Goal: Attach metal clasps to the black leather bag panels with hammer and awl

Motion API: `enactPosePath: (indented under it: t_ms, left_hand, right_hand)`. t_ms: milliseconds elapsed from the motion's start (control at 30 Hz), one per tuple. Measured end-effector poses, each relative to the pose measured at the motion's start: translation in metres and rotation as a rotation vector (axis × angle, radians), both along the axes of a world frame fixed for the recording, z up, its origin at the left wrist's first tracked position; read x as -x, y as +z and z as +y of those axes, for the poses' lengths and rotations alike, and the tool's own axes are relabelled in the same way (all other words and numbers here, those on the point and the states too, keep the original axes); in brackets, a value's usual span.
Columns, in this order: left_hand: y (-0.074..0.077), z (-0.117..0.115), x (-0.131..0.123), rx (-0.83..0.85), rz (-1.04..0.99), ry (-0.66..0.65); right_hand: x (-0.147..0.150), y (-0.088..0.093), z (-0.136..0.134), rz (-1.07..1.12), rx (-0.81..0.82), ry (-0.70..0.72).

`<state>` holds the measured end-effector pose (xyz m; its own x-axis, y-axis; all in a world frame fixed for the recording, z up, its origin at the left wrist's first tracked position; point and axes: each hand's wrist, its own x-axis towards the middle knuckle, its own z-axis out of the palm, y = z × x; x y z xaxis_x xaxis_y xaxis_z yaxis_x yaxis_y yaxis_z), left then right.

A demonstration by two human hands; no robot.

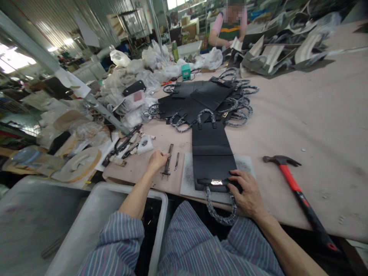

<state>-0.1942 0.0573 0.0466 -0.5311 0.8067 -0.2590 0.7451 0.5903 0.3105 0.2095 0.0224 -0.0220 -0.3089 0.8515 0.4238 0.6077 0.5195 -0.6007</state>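
Observation:
In front of me a black bag panel [214, 153] lies flat, with a shiny metal clasp [216, 182] near its close edge and a plastic-wrapped handle [221, 214] hanging over the table edge. My right hand [245, 191] rests on the panel's right corner, fingers apart, beside the clasp. Left of the panel, my left hand [157, 161] has its fingers curled, their tips at a dark metal punch [168, 163] with two prongs at its near end. A thin metal rod [177, 160] lies just right of that punch. Under the panel is a pale slab [187, 176].
A claw hammer [290, 180] with a red and black handle lies to the right. More black panels [198, 96] are piled ahead. Hand tools [129, 143] and plastic bags [138, 69] are at left, above a grey bin [99, 191]. Another person [230, 27] works across the table.

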Motion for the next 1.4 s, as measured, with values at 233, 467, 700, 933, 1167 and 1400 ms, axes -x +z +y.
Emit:
enactPosePath:
  t_ms: [233,467,700,933,1167,1400]
  left_hand:
    - [-0.008,0.024,0.007,-0.012,-0.168,0.007]
    - [-0.006,-0.004,-0.002,-0.101,-0.554,0.067]
    - [-0.024,-0.045,-0.017,-0.514,-0.744,0.230]
    - [-0.021,-0.069,-0.001,-0.190,0.300,-0.132]
    - [-0.018,-0.053,-0.020,0.060,0.214,-0.172]
    - [-0.012,-0.028,-0.008,0.250,0.095,-0.205]
  right_hand:
    - [0.001,0.002,0.000,0.000,0.000,-0.005]
    - [0.004,0.008,-0.002,0.016,0.016,-0.013]
    - [0.003,0.011,-0.003,0.016,0.017,-0.014]
    - [0.003,0.010,-0.003,0.013,0.016,-0.011]
    - [0.003,0.011,-0.003,0.011,0.014,-0.016]
    - [0.003,0.011,-0.003,0.010,0.007,-0.016]
